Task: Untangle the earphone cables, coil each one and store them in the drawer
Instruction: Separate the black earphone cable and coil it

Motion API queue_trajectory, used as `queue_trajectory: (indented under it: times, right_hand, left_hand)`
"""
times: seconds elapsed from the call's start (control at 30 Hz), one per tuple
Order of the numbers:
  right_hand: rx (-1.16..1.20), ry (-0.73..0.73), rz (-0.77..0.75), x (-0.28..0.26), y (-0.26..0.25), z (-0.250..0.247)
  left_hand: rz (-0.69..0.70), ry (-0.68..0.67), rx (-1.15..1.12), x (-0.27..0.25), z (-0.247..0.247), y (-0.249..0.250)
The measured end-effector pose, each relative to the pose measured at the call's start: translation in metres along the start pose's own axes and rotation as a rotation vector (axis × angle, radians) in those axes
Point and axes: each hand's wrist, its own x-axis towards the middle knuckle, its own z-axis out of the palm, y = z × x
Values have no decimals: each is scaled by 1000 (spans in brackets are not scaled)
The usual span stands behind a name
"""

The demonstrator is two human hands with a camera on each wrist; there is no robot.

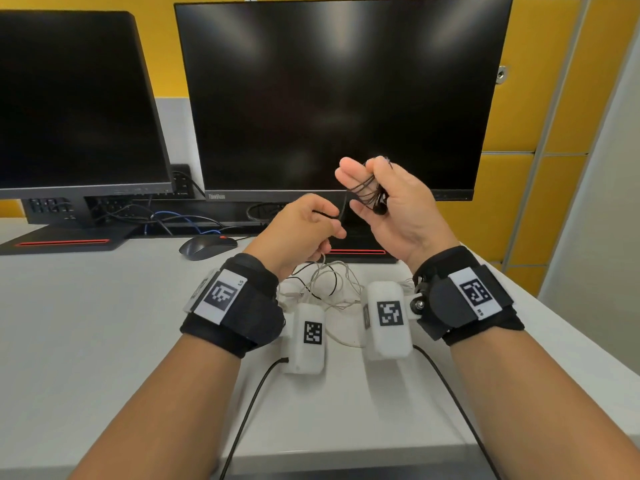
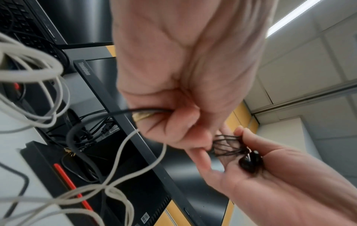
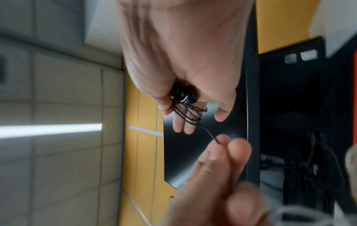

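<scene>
Yellow panelled walls back a smooth white bench (image 1: pixel 104 341) with two dark monitors. Above it, the right hand (image 1: pixel 391 206) has thin black earphone cable (image 1: pixel 363 188) looped around its fingers; the left hand (image 1: pixel 301 230) pinches the cable's tail. Pale tangled earphone cable (image 1: pixel 329 285) lies below.

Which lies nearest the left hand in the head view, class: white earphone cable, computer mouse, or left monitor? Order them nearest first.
From the left hand:
1. white earphone cable, on the desk just beneath it.
2. computer mouse, to its left.
3. left monitor, far left, behind.
</scene>
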Motion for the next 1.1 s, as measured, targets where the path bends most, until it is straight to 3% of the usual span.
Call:
queue_trajectory:
  times: [0.13,0.23,0.37,0.47,0.63,0.7,0.77,0.87,1.0,1.1]
  right_hand:
    - [-599,74,-175,5,10,-5]
    - [-738,-20,-158,6,14,-6]
    - [-669,-224,-14,-2,5,-4]
    - [-476,-369,49,-5,0,-4]
    - [11,-237,-52,-3,-6,-5]
    - [-88,-149,-120,0,-5,-7]
    - [-378,-60,-193,3,-1,-8]
    - [-655,-89,-227,1,2,-7]
    - [-607,-298,-76,-6,-4,-6]
    - [-351,-377,-9,-8,-9,-5]
  left_hand:
    - [76,-205,55,-7,-2,4]
    - [219,-176,-149,-10,-3,8]
    - [261,51,-278,-3,-8,6]
    - [242,122,-243,1,-8,1]
    - [206,44,-66,2,-6,-1]
    - [200,-44,-21,-2,-4,0]
    - [244,-138,-77,-7,-2,3]
    - [334,-122,-226,-9,-3,8]
    - [355,13,-267,-6,-6,7]
    - [341,66,-209,-3,-4,5]
